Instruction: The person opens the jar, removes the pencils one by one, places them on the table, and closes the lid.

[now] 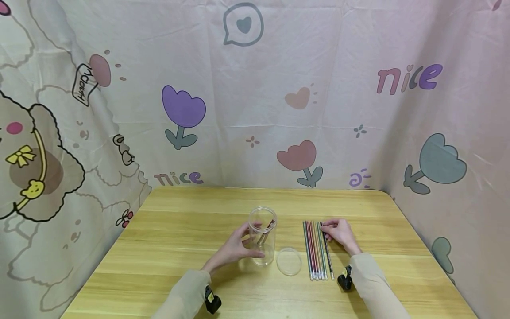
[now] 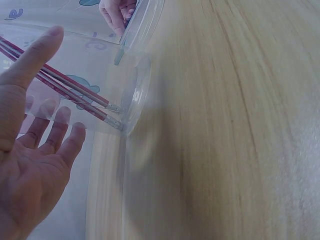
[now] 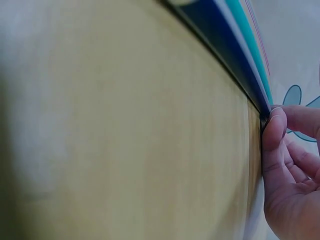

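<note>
In the head view a clear plastic jar [image 1: 268,254] stands upright on the table, and my left hand [image 1: 235,247] holds it with thumb and fingers on either side. Red pencils [image 2: 75,92] lean inside, their metal-banded ends down at the jar's base in the left wrist view. To the right, my right hand [image 1: 339,234] pinches the far tip of a dark pencil [image 1: 329,261]. That pencil lies slightly angled at the right end of a row of coloured pencils [image 1: 312,250]. Thumb and index finger meet at its tip in the right wrist view.
A round clear lid [image 1: 289,262] lies flat between the jar and the pencil row. The wooden table [image 1: 179,230] reaches back to a printed cloth backdrop [image 1: 239,146], with more cloth hanging along both sides.
</note>
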Tool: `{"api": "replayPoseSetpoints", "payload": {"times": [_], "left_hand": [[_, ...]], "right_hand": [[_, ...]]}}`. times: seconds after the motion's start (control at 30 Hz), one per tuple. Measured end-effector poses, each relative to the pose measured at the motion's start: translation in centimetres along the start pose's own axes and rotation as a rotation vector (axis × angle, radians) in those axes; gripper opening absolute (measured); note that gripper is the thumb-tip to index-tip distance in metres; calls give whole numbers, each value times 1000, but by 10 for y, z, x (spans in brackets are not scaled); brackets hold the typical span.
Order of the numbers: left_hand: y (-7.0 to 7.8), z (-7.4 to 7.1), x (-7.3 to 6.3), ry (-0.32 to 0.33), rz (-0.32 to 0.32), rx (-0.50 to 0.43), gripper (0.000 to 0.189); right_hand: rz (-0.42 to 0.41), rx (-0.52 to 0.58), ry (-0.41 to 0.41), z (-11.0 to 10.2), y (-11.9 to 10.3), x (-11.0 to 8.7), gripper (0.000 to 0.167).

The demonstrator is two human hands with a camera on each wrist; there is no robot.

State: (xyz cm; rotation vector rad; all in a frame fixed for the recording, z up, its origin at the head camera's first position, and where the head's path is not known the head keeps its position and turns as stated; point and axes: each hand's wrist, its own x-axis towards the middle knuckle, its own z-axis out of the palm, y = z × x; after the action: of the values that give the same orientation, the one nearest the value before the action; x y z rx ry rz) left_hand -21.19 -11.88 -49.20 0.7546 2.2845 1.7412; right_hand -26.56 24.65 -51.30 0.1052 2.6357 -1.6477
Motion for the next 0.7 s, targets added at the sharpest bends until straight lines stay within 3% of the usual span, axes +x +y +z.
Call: {"api": "replayPoseSetpoints", "payload": {"times": [0.7], "left_hand": [[1,-1,0,-9,15,16,82]], "right_hand": [[-9,-13,10,0,5,3,23]]}}
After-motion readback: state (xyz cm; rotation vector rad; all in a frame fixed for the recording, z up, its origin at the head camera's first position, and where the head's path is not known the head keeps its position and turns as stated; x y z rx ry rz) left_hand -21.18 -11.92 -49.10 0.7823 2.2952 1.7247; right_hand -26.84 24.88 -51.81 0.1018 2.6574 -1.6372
